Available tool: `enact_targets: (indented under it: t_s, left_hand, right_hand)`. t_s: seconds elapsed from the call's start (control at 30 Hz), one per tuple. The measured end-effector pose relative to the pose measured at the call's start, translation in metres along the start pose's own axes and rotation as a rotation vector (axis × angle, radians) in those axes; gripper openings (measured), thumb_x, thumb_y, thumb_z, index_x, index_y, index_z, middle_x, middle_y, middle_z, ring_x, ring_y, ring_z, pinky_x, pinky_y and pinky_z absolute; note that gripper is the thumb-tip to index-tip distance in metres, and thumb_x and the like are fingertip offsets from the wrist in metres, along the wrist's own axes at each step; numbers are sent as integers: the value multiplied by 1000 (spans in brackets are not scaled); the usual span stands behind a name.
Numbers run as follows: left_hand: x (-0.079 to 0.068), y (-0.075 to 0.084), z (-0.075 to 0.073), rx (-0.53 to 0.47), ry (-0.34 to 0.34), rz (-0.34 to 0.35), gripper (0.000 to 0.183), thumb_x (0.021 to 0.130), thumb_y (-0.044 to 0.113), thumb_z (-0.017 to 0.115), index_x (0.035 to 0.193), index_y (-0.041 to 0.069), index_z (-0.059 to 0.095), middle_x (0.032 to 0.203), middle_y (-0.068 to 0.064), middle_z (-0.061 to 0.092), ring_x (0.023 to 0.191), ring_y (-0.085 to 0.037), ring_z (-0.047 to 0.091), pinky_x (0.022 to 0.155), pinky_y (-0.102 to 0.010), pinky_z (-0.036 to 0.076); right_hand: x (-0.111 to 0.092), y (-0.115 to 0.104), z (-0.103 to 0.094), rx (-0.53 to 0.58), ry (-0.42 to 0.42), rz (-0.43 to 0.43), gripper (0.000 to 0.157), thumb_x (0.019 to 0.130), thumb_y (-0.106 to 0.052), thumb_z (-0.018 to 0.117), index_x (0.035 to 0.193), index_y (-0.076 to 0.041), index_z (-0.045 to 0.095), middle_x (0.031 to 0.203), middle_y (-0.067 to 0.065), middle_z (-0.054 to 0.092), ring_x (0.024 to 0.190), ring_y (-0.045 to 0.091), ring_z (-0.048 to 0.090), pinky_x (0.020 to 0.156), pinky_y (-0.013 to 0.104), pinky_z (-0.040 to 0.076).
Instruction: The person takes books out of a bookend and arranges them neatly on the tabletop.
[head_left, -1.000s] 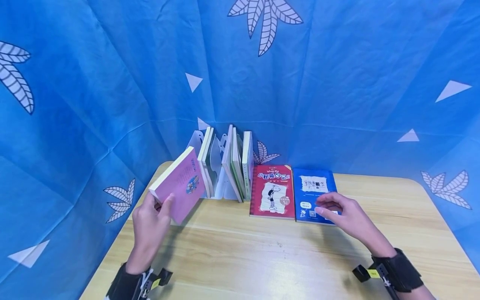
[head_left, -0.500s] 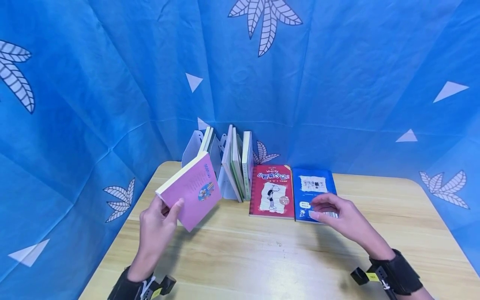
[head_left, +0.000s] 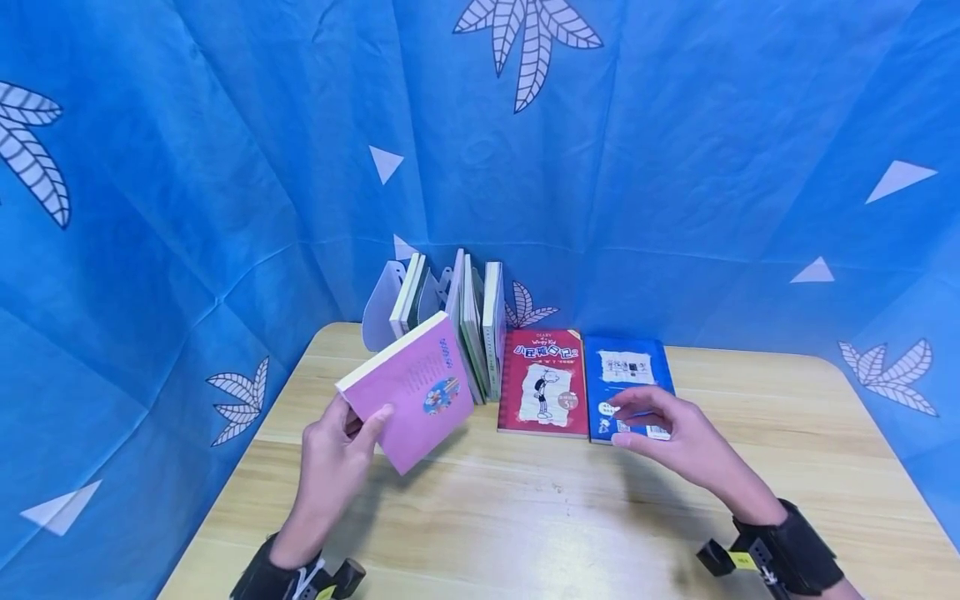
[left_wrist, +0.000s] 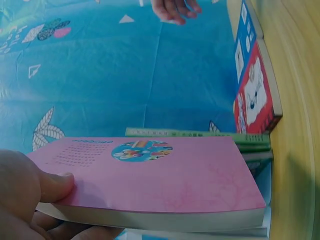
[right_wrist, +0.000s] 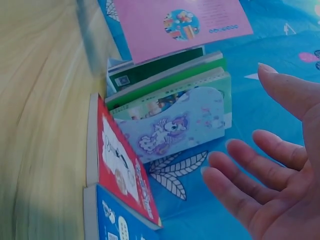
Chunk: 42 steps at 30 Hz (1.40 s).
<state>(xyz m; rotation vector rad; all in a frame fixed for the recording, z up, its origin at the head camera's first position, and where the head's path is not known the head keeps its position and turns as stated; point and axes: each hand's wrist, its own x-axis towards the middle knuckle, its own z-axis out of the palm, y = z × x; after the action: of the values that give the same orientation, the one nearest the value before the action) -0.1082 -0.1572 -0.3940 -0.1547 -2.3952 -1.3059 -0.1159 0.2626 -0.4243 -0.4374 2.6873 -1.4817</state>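
My left hand (head_left: pixel 337 462) grips a pink book (head_left: pixel 408 400) by its lower left edge, thumb on the cover and fingers behind. Tilted, the book is held above the table in front of a row of standing books. My right hand (head_left: pixel 675 433) hovers over a blue book (head_left: pixel 626 367), its fingers loosely bent and holding nothing. Beside the blue book lies a red book (head_left: pixel 543 383), flat on the table. In the right wrist view the right palm (right_wrist: pixel 285 175) faces the books with the fingers spread.
Upright books (head_left: pixel 491 333) stand in a pale book rack (head_left: pixel 381 304) at the back left; its end panel (right_wrist: pixel 172 122) bears a unicorn picture. The wooden table (head_left: pixel 525 517) meets a blue patterned cloth (head_left: pixel 675 167) behind and at the sides.
My left hand has carried the pink book to the right and nearer, away from the rack's left part, uncovering books there. My right hand has shifted slightly left.
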Motion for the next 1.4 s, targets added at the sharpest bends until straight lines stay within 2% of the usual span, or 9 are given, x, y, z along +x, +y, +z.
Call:
enact_targets:
  t_s: [0.17,0.27,0.37,0.5,0.67,0.93,1.13,1.33,1.4]
  left_hand:
    - [-4,5,5,-26,-55,16,33,97,7,71,128,-3,64,114,-24,77,99,-34,78,81,-33,68]
    - [-6,8,8,-42,-89,11,33,97,8,71,127,-2,64,112,-22,78,97,-30,78,80,-28,67]
    - [-10,12,13,-71,-129,-12,32,97,9,72,126,-1,65,110,-19,78,92,-23,78,78,-22,66]
    - [-15,17,20,-123,-190,-42,32,97,12,72,126,1,66,108,-16,79,88,-14,76,73,-20,65]
    - [-21,22,30,-191,-261,-91,30,95,11,73,124,3,67,106,-14,80,85,-9,75,68,-23,65]
    - [-30,24,44,-274,-369,-106,30,95,15,74,122,4,68,108,-13,80,92,-9,76,79,-20,65]
    - [-35,25,53,-326,-471,-92,33,96,19,73,123,1,67,108,-16,80,92,-6,75,79,-24,66]
    - [-37,28,59,-361,-539,-105,38,98,24,72,128,2,66,113,-16,79,95,-7,76,82,-22,65]
    - [-36,29,60,-361,-552,-111,38,98,25,72,128,3,66,113,-16,79,95,-8,76,82,-22,64]
  right_hand:
    - [-1,-2,4,14,5,-17,44,96,-23,76,135,-12,61,133,12,68,113,14,71,96,15,59]
    - [-2,-4,8,22,2,-12,47,95,-25,77,136,-12,59,136,13,66,116,21,71,97,15,58]
    - [-3,-6,13,45,-17,-5,50,94,-27,78,138,-13,58,138,15,65,120,32,69,98,20,60]
    - [-2,-9,22,57,-39,-12,54,93,-29,79,140,-15,56,137,12,66,121,37,68,102,33,62]
    - [-3,-12,34,66,-49,-33,62,90,-31,82,143,-16,53,140,5,64,122,35,67,104,40,61]
    - [-4,-18,50,107,-77,-50,66,88,-27,84,144,-21,50,141,3,63,123,18,66,101,24,60]
    - [-6,-28,57,125,-122,26,73,86,-33,86,147,-21,48,137,2,66,123,24,67,105,41,61]
    - [-7,-34,60,156,-194,26,69,92,-34,80,150,-20,45,133,4,68,112,17,70,96,20,60]
    - [-7,-34,61,169,-209,21,65,95,-32,77,150,-21,45,133,4,68,109,15,69,94,18,60]
